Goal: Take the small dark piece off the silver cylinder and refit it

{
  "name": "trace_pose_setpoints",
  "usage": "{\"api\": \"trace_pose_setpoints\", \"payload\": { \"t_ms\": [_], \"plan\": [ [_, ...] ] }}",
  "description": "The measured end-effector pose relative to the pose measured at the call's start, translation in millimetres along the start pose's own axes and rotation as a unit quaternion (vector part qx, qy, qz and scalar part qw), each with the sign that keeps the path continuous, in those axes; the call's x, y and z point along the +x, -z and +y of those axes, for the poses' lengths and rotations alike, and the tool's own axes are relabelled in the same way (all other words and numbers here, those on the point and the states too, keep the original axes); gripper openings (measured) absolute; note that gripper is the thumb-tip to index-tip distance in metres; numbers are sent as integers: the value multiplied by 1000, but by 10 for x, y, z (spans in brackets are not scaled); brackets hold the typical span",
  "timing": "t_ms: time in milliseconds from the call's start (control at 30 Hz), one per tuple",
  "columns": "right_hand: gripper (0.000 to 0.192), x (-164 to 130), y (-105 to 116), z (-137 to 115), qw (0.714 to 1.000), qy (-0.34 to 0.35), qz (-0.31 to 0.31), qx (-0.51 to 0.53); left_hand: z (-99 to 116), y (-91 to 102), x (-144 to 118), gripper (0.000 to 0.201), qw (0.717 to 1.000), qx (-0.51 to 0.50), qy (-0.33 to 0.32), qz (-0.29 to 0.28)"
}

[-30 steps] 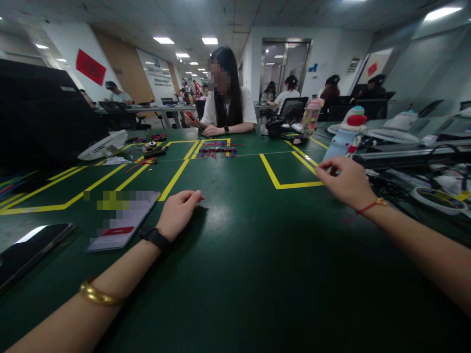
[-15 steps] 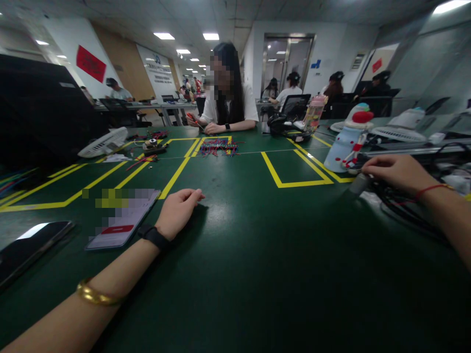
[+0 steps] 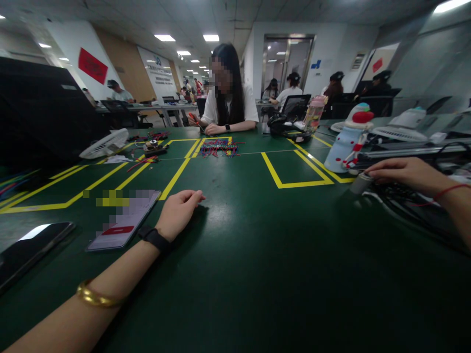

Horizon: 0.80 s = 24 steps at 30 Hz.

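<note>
My left hand (image 3: 179,212) rests on the green table with its fingers loosely curled and nothing visible in it. Just left of its wrist lies a phone with a lit screen (image 3: 127,223), and farther left a dark phone (image 3: 35,250). At the right side, the fingertips of my right hand (image 3: 403,172) are closed at the top of a small grey cylinder (image 3: 360,184), whose exact kind I cannot make out. Black cables (image 3: 401,208) lie below that hand. A pale blue bottle with a red-nosed figure (image 3: 340,149) stands just behind the cylinder.
Yellow tape (image 3: 303,185) marks outlines on the table (image 3: 250,255). A pile of coloured wires (image 3: 220,147) lies ahead, before a seated person (image 3: 230,93) holding a red-handled tool. White fans (image 3: 105,144), a pink-lidded bottle (image 3: 314,113) and a dark monitor (image 3: 40,108) stand around.
My right hand has shifted slightly right and down, its fingers still at the grey cylinder, which has moved very little. My left hand stays in place.
</note>
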State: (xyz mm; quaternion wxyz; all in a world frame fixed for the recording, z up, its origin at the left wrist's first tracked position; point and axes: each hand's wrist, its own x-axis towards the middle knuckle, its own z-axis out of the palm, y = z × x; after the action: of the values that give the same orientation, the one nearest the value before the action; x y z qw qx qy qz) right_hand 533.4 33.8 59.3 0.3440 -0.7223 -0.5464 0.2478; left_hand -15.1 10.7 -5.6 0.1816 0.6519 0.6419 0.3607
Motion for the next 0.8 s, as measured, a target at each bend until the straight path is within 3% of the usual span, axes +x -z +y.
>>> {"api": "trace_pose_setpoints", "payload": {
  "t_ms": [300,400,500,800],
  "plan": [
    [31,-2,17,-7,999,-2,-15,-49,52,12,-5,41,1000,10,17,-4],
    [35,8,26,22,999,-20,-31,1,62,16,-10,40,1000,6,13,-2],
    [29,17,1,40,998,-31,-6,53,51,12,-13,39,1000,-1,11,-1],
    [28,48,-26,52,998,-36,-15,49,30,9,-6,42,1000,1,11,-2]
  ]
}}
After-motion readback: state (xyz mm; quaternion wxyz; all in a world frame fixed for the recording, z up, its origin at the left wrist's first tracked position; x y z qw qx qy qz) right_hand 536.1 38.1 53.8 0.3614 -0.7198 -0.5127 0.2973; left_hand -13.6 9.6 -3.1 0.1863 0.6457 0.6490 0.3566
